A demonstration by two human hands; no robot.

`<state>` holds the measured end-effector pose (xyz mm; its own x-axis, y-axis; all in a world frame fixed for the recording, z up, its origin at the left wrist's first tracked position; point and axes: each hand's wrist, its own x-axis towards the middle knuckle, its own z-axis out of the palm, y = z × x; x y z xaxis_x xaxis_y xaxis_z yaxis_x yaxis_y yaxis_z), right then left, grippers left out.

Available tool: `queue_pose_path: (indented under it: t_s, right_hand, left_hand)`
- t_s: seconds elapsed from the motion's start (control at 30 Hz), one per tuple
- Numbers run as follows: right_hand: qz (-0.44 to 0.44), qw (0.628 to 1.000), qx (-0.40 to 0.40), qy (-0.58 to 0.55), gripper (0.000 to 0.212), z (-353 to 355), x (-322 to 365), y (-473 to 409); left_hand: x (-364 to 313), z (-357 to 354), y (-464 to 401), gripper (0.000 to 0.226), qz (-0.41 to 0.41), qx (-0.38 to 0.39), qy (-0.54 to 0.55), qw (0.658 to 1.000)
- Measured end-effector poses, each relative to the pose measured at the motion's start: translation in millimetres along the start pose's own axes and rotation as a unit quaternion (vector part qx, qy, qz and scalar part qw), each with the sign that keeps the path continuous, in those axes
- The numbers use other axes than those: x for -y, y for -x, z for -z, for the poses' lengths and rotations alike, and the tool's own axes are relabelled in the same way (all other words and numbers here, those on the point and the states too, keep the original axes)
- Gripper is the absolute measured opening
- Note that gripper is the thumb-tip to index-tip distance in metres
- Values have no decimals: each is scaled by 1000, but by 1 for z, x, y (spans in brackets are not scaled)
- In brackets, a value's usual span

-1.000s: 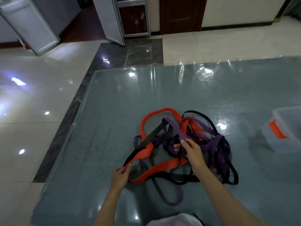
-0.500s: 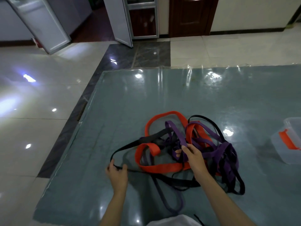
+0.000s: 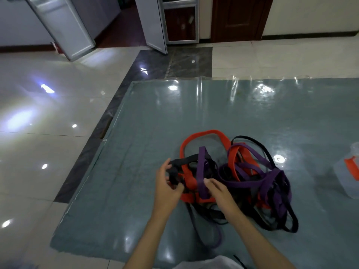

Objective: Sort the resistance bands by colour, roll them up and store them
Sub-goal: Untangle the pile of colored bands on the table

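Two bare hands work at a tangle of resistance bands, seen from a single head-worn view looking forward and down.

The bands lie in a loose heap on a grey-green mat (image 3: 147,133) covered with shiny clear plastic, spread over a glossy tiled floor (image 3: 38,152). The heap sits just right of the picture's centre, towards 4 o'clock. It mixes three colours: an orange band (image 3: 202,133) looping at the heap's 12 o'clock edge, purple bands (image 3: 250,183) bunched towards 3 o'clock, and black bands (image 3: 291,220) trailing out at 5 o'clock.

The left hand (image 3: 167,189) is at the heap's 9 o'clock edge, with curled fingers gripping a black band (image 3: 181,162) that runs up and over the thumb. The right hand (image 3: 219,193), close beside it, pinches an upright purple strap (image 3: 202,169) between thumb and fingers, lifting it above the heap.

At the picture's 3 o'clock edge, well apart from the heap, stands part of a clear plastic box (image 3: 345,181) with an orange handle clip. Open grey doors (image 3: 64,28) and a dark wooden door (image 3: 239,18) stand at 12 o'clock.
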<state>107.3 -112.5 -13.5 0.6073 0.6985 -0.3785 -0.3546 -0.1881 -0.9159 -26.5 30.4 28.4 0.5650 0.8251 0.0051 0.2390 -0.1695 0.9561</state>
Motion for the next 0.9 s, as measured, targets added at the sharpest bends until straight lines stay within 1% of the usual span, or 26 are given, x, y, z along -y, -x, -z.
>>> queue_pose_path:
  t_s: [0.07, 0.13, 0.2, 0.27, 0.3, 0.33, 0.37, 0.43, 0.47, 0.5, 0.53, 0.6, 0.63, 0.67, 0.7, 0.73, 0.8, 0.83, 0.9]
  right_hand:
    - [3, 999, 48, -3, 41, -3, 5, 6]
    - [7, 998, 65, -3, 39, 0, 9, 10]
    - [8, 998, 52, -22, 31, 10, 10, 13]
    - [13, 999, 28, -40, 31, 24, 8, 15]
    - [17, 999, 12, -39, 33, 31, 7, 16]
    - [21, 999, -10, -41, 34, 37, 5, 17]
    - [24, 998, -39, -53, 32, 44, 4, 17]
    - [11, 988, -109, -109, 24, 58, 0, 16]
    - [-2, 979, -145, -142, 18, 65, -2, 15]
    - [-14, 969, -176, -170, 14, 74, -3, 14]
    - [-23, 960, -200, -193, 13, 82, -3, 14]
    - [-33, 947, -228, -225, 17, 93, -3, 14]
    - [-36, 943, -232, -236, 17, 97, -2, 14]
    - [-37, 941, -232, -242, 18, 99, -1, 14]
    - [-37, 941, -231, -243, 19, 98, -1, 14]
    - [-37, 943, -230, -240, 20, 97, -2, 13]
    - [-32, 948, -224, -221, 25, 97, -4, 11]
    - [-29, 952, -221, -210, 28, 97, -4, 10]
    - [-23, 957, -213, -196, 30, 98, -6, 8]
  left_hand:
    - [-18, -21, 8, 84, -65, 85, -18, 994]
    - [-29, -36, 16, 88, -120, 159, -52, 979]
    - [-31, -45, 21, 92, -155, 222, -65, 960]
    - [-27, -48, 23, 88, -170, 261, -62, 948]
    - [-24, -49, 23, 80, -177, 268, -60, 945]
    - [-22, -49, 23, 69, -189, 259, -63, 945]
    - [-20, -49, 22, 56, -207, 225, -73, 949]
    - [-12, -49, 17, 36, -226, 113, -84, 964]
    - [-7, -48, 13, 31, -205, 59, -82, 973]
    - [0, -47, 7, 28, -167, 17, -90, 982]
    - [8, -45, 0, 31, -114, -10, -109, 987]
    - [25, -39, -15, 52, 24, -25, -163, 986]
    - [35, -38, -22, 65, 93, -24, -169, 981]
    - [43, -36, -28, 74, 154, -23, -157, 975]
    - [51, -35, -32, 79, 205, -16, -132, 970]
    - [58, -36, -36, 78, 252, -6, -104, 962]
    - [70, -40, -41, 59, 329, 12, -50, 943]
    - [74, -41, -43, 49, 349, 6, -31, 937]
    - [79, -36, -44, 33, 369, -35, 2, 929]
